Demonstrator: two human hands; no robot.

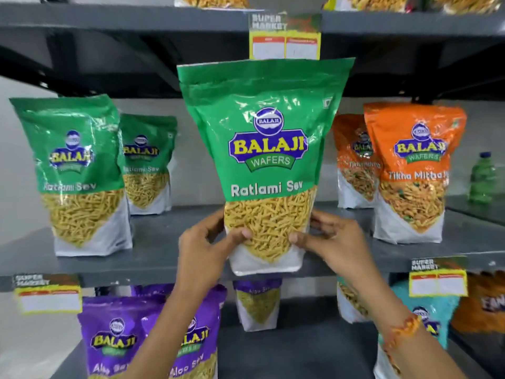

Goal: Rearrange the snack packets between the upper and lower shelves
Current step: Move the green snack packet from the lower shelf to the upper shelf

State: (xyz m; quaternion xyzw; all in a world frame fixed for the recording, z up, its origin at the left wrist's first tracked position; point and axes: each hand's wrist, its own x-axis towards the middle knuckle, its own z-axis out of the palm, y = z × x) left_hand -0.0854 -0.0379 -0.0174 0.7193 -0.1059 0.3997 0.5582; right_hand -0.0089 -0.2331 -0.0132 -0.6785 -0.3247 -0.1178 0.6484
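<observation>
A big green Ratlami Sev packet [266, 149] stands upright in front of the middle shelf [153, 258], its base at the shelf's front edge. My left hand [203, 250] grips its lower left side and my right hand [332, 242] grips its lower right side, thumbs on the front. Two more green Ratlami Sev packets [73, 173] stand on the same shelf at the left. Two orange Tikha Mitha packets [412, 170] stand at the right. On the lower shelf, purple Aloo Sev packets [117, 335] stand under my left forearm.
A green bottle [482, 179] stands far right at shelf height. Price tags [284, 36] hang from the shelf edges. The top shelf [109, 17] holds more packets. A teal packet [429, 305] and an orange one [481, 302] sit on the lower shelf at right.
</observation>
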